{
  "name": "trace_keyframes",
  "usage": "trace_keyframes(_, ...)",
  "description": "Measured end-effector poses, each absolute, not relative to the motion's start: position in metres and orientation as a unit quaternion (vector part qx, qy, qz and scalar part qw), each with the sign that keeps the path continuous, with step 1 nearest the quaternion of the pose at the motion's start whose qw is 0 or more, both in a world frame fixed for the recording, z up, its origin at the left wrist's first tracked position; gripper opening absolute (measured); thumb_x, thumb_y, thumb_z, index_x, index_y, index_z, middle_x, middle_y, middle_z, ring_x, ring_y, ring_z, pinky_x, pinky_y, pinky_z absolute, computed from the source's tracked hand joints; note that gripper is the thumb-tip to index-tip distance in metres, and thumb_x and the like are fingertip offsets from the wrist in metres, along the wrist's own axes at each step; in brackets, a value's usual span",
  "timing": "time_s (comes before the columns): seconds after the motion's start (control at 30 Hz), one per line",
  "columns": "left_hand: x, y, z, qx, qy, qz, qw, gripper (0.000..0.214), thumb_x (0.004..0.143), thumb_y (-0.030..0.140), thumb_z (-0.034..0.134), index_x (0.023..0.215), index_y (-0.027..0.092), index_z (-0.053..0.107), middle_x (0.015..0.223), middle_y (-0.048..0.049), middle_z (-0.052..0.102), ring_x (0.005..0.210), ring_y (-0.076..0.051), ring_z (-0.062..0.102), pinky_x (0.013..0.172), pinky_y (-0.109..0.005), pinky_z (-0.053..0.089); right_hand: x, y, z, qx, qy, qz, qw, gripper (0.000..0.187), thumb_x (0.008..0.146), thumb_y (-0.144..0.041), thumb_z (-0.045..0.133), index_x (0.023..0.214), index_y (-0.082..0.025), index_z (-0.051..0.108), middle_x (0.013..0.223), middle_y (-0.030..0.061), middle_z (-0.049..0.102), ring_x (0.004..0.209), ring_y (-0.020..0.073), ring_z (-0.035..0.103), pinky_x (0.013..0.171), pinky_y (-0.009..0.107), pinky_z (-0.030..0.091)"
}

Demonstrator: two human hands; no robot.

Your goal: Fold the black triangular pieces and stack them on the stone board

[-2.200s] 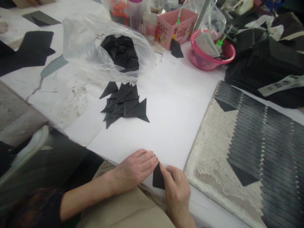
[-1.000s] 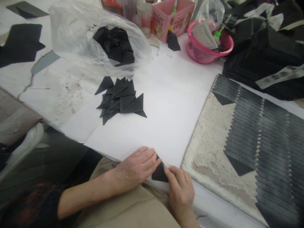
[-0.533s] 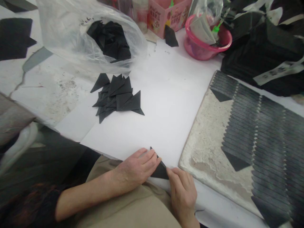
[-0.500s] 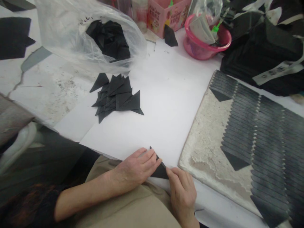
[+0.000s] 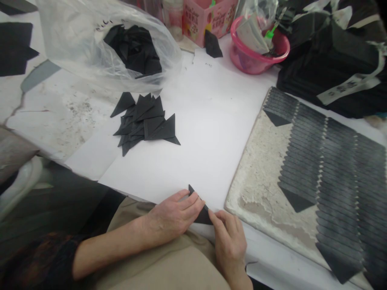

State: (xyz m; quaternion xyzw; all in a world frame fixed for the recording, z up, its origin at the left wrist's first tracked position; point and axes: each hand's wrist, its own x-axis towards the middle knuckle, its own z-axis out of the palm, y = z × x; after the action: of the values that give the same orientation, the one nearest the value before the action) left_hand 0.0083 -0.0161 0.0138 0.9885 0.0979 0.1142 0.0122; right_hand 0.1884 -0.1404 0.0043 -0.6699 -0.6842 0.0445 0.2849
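Note:
A small black folded triangle piece [image 5: 202,216] lies on white paper [image 5: 199,133] at the near table edge. My left hand [image 5: 173,215] lies flat over its left side, fingers stretched and pressing down. My right hand [image 5: 230,241] pinches the piece's right corner with fingertips together. A loose pile of black triangles [image 5: 145,123] sits farther back on the paper, apart from both hands.
A clear plastic bag with black pieces [image 5: 115,46] lies at the back left. A pink bowl [image 5: 256,50] and pink box [image 5: 208,16] stand behind. A worn board [image 5: 263,177] with rows of overlapped black pieces [image 5: 335,169] is on the right, black stacks [image 5: 332,64] beyond.
The black piece has been turned and folded from a squarer shape to a narrow triangle under both hands. The view has drifted slightly; the hands stay in the same place.

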Motion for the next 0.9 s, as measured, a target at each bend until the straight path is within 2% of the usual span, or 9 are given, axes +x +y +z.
trace_keyframes(0.3,0.011,-0.024,0.013,0.988,0.112,0.106,0.01,0.036,0.099,0.015,0.043,0.134,0.012,0.052,0.12,-0.0096,0.059,0.12,-0.028,0.049,0.098,-0.043,0.043,0.199,-0.151,0.003,-0.67,-0.682,0.057,0.288,0.018,0.092,-0.009,0.055,0.104,-0.017,0.066,0.095,0.0069,0.063,0.087,0.0166,0.056,0.076,0.031,0.044)
trace_keyframes(0.6,0.018,-0.023,0.016,0.989,0.084,0.119,0.026,0.029,0.099,0.013,0.042,0.121,0.009,0.06,0.126,-0.0102,0.056,0.119,-0.022,0.05,0.101,-0.038,0.041,0.196,-0.158,0.0,-0.68,-0.678,0.043,0.275,0.027,0.094,-0.009,0.05,0.115,-0.018,0.065,0.096,0.0077,0.062,0.088,0.0173,0.054,0.076,0.032,0.044)
trace_keyframes(0.77,0.019,-0.026,0.015,0.989,0.089,0.111,0.037,0.034,0.098,0.015,0.044,0.131,0.01,0.052,0.119,-0.0116,0.059,0.119,-0.025,0.052,0.097,-0.042,0.043,0.197,-0.159,0.003,-0.685,-0.676,0.045,0.268,0.029,0.094,-0.01,0.051,0.117,-0.019,0.065,0.094,0.0072,0.063,0.083,0.0162,0.054,0.074,0.031,0.043)
trace_keyframes(0.9,0.022,-0.029,0.015,0.989,0.098,0.109,0.037,0.033,0.098,0.015,0.045,0.13,0.01,0.053,0.119,-0.0121,0.06,0.119,-0.026,0.051,0.097,-0.042,0.043,0.2,-0.159,0.004,-0.691,-0.666,0.057,0.275,0.023,0.093,-0.011,0.054,0.11,-0.018,0.067,0.094,0.007,0.064,0.084,0.0165,0.055,0.075,0.032,0.044)
